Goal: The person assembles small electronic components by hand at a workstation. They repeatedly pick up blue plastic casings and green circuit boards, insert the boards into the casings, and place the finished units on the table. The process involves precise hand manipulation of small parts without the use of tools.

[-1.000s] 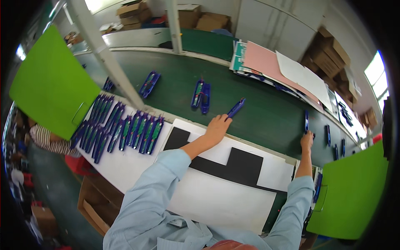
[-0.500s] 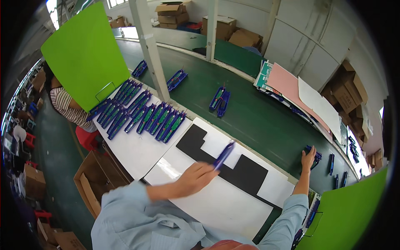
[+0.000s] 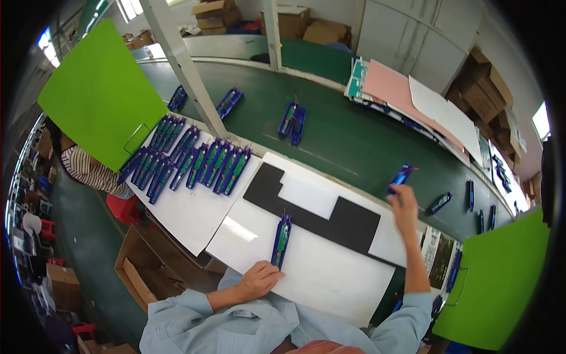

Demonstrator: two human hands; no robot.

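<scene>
On the white work surface near me, my left hand [image 3: 260, 279] is closed at the lower end of a long blue plastic housing [image 3: 282, 243]. Its open side faces up, showing a green circuit board and thin wires at the far end. My right hand [image 3: 404, 207] grips another blue housing [image 3: 400, 177] above the right part of the green belt; a red wire sticks out of it. Many similar housings with green boards [image 3: 213, 166] lie in rows on the white board to the left.
Several more housings rest on the green belt [image 3: 348, 147], including a pair [image 3: 292, 123] in the middle. A black mat [image 3: 354, 227] lies on the table. Green panels [image 3: 100, 94] stand at both sides. A white post [image 3: 183, 65] rises behind the rows. A person in a striped top [image 3: 88, 168] sits far left.
My left hand has come down toward me with its housing, whose open side now shows. My right hand has moved left and now holds a housing above the belt. The whole view has shifted slightly.
</scene>
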